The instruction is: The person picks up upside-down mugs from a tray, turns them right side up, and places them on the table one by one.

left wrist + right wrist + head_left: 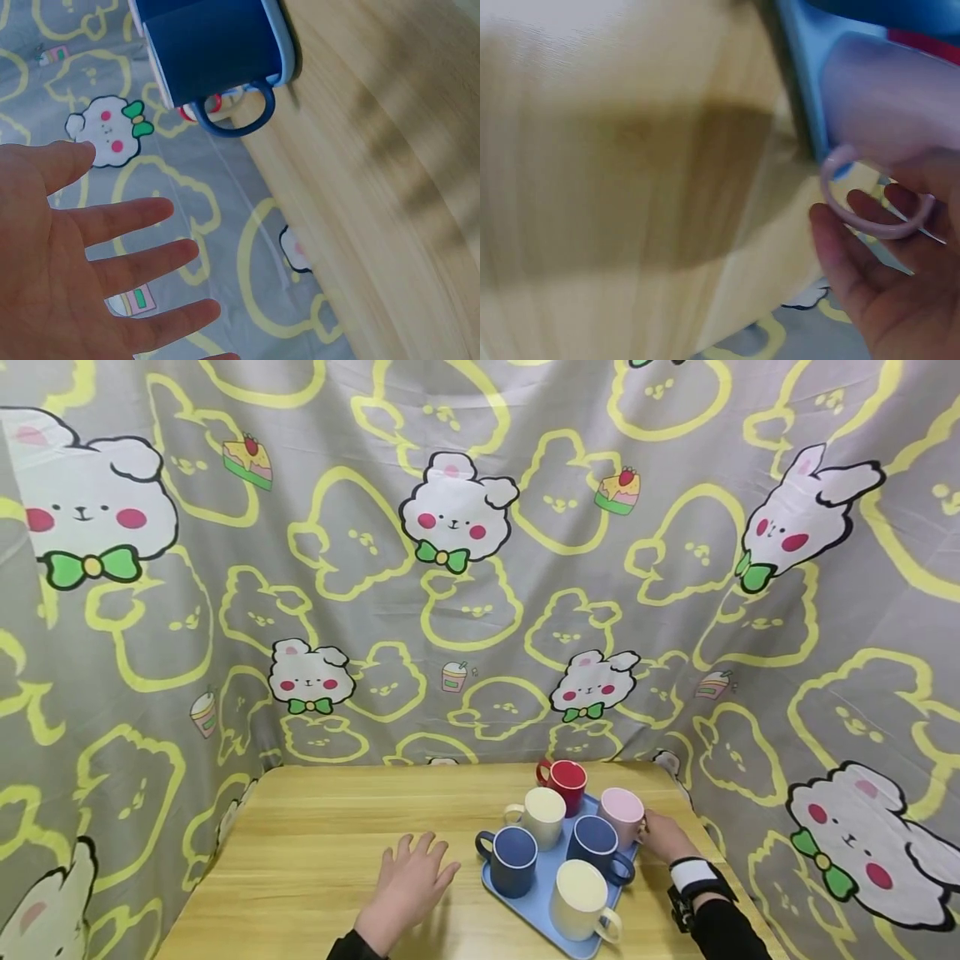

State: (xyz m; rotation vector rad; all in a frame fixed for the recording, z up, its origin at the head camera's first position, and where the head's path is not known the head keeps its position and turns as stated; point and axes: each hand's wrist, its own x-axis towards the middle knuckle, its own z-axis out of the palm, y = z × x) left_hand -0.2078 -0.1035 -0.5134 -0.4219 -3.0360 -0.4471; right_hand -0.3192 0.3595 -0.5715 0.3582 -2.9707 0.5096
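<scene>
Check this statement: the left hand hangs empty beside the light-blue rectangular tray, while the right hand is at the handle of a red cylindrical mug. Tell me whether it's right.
Not quite: the right hand is at the handle of a pale pink cylindrical mug, not a red one, as the right wrist view shows. The rest stands.

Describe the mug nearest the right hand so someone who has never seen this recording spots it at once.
On the right side of the wooden table sits a blue tray holding six mugs. Look along its right edge for the pink mug, with the right hand at its handle. No other mug shares that colour: its neighbours are the red mug and a dark blue mug.
</scene>
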